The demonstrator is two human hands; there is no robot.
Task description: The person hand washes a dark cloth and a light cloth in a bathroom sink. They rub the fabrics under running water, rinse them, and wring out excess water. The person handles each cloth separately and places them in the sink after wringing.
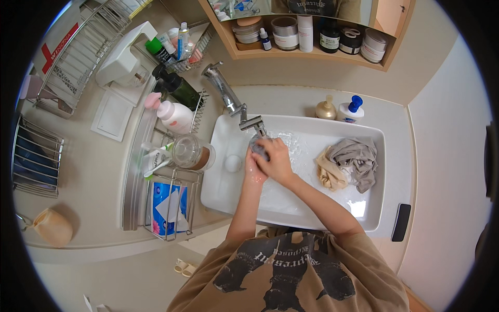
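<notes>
Both hands meet under the spout of a chrome faucet [253,123] over a white rectangular sink [218,191]. A small, wet grey cloth [259,146] is bunched between them. My left hand [252,169] holds it from below and the left. My right hand [278,162] lies over it with bent fingers, partly hiding it. Suds cling to my left wrist, and water ripples in the basin. To the right, apart from my hands, a crumpled grey garment [356,156] lies in the sink with a beige cloth [331,169] and some white fabric.
Left of the sink, wire racks hold a pink pump bottle [177,117], a clear jar [186,152] and a tissue pack [165,206]. Two pump bottles, gold [326,109] and white [350,113], stand behind it. A phone-like black object [401,222] lies right. A cabinet shelf [288,55] overhangs the back.
</notes>
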